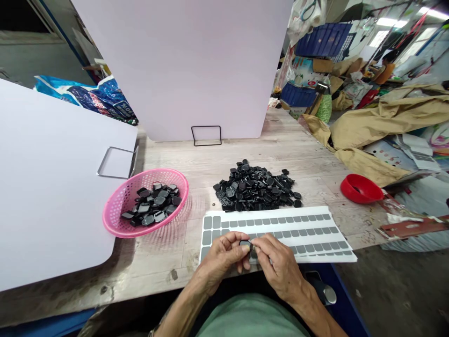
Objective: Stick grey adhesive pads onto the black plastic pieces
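My left hand [224, 255] and my right hand [277, 262] meet at the near edge of the table, fingers pinched together on a small black plastic piece [245, 245]. They hover over a white sheet of grey stickers [308, 231]. Just beyond the sheet lies a heap of several black plastic pieces [256, 187]. To the left, a pink basket [115, 217] holds several black pieces with grey faces.
White boards stand at the back [189, 65] and left [49, 187], propped on wire stands. A red bowl [361, 188] sits at the right. Brown paper, bags and crates crowd the far right. The wooden table [168, 262] ends just before my body.
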A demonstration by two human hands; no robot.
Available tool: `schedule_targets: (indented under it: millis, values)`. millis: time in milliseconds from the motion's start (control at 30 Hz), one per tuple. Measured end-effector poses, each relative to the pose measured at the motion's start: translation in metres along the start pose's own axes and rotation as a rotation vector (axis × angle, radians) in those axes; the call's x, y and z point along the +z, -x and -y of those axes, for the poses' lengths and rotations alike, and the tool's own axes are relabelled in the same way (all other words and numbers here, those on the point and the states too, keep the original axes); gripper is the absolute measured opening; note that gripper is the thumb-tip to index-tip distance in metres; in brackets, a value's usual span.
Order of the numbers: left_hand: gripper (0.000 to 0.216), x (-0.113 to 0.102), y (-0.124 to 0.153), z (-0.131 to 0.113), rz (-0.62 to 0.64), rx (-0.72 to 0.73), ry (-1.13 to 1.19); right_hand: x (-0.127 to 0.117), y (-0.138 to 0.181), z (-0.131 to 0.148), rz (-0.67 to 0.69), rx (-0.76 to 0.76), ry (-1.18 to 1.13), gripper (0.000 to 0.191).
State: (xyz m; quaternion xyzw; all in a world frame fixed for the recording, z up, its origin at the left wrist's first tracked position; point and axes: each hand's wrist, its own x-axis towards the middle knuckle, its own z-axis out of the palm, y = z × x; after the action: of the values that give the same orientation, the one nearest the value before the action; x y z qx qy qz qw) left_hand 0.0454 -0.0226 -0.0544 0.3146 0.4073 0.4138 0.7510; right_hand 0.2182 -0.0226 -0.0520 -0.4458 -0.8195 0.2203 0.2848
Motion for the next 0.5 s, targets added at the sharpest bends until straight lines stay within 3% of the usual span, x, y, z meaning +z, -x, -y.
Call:
schedule_targets:
  millis: [133,267,333,433,500]
  values:
    - [0.031,0.001,-0.002,0.006,-0.051,0.036,-0.083,0.005,-0.001,0.002,0.008,-0.018,0.017,0.027]
    - [0.026,-0.009,0.005,-0.008,-0.168,0.173,-0.389,0.008,-0.003,-0.002,0.026,-0.039,0.082,0.027]
    - [0.025,-0.023,0.016,-0.033,-0.36,0.345,-0.631,0.006,-0.006,-0.005,-0.001,-0.012,0.113,0.026]
    - [0.027,-0.05,0.037,-0.082,-0.856,0.654,-1.021,0.002,-0.01,-0.009,-0.01,0.063,0.124,0.024]
    - [0.031,-0.063,0.048,-0.109,-1.101,0.766,-1.277,0.002,-0.015,-0.007,0.026,0.095,0.146,0.022]
